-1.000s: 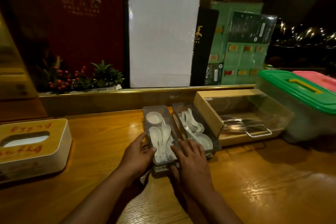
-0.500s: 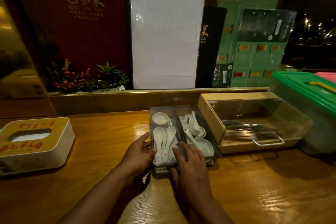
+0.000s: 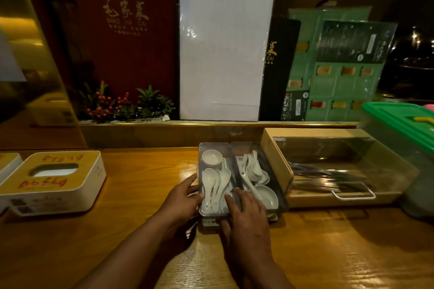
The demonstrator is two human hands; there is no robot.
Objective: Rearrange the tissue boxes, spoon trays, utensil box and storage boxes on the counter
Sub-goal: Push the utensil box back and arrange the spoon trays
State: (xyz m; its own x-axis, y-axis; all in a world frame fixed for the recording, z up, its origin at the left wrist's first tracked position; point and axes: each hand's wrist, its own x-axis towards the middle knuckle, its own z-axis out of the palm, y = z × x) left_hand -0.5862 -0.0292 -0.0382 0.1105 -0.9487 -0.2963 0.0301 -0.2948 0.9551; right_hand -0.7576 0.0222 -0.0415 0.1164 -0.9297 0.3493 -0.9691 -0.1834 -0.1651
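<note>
Two clear spoon trays with white ceramic spoons stand side by side mid-counter: the left spoon tray (image 3: 215, 148) and the right spoon tray (image 3: 274, 176). My left hand (image 3: 182, 197) grips the left tray's left side. My right hand (image 3: 246, 213) rests on that tray's near right corner, fingers spread over the divide between the trays. The wooden utensil box (image 3: 274, 159) with a clear lid touches the right tray. A yellow-topped tissue box (image 3: 70, 185) sits at the left. A green-lidded storage box (image 3: 397, 122) stands at the far right.
A raised ledge (image 3: 164, 134) runs behind the counter with menus, a white board (image 3: 223, 54) and a small berry plant (image 3: 112, 105). A second tissue box's corner (image 3: 8, 164) shows at the far left. Bare wooden counter (image 3: 340, 253) lies in front.
Both hands stay on the left spoon tray, which now sits tight against the right tray. The view has shifted right and nearer.
</note>
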